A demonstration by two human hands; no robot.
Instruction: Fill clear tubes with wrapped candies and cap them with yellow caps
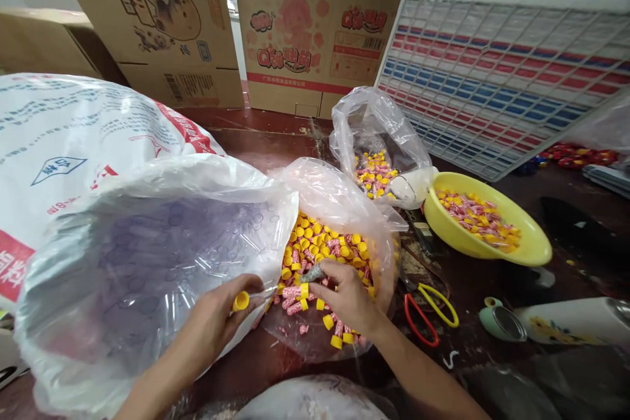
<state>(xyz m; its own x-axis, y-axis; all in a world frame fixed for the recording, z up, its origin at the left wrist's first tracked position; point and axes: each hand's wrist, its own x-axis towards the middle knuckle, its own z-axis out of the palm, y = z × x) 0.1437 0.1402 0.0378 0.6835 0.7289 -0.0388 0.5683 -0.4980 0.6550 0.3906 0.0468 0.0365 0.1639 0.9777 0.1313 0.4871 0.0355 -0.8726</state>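
My left hand [216,315] is closed on a clear tube with a yellow cap [241,301] at its near end, beside the mouth of a white sack [162,177] full of clear plastic tubes [182,249]. My right hand [347,295] is closed in a pinch at a yellow-capped, pink-and-white striped piece [293,292]. Something grey [312,273] wraps its index fingertip. Under and around that hand, many similar yellow-capped pieces [315,233] lie in an open clear plastic bag [325,184]. The fingertips of both hands are close together but apart.
Behind stand cardboard boxes [290,26] and a white wire rack [492,72]. A second clear bag [378,118] and a yellow basin [536,243] hold more pink-and-yellow pieces. Scissors [428,315] with red and yellow handles and a white flowered bottle [571,321] lie on the right.
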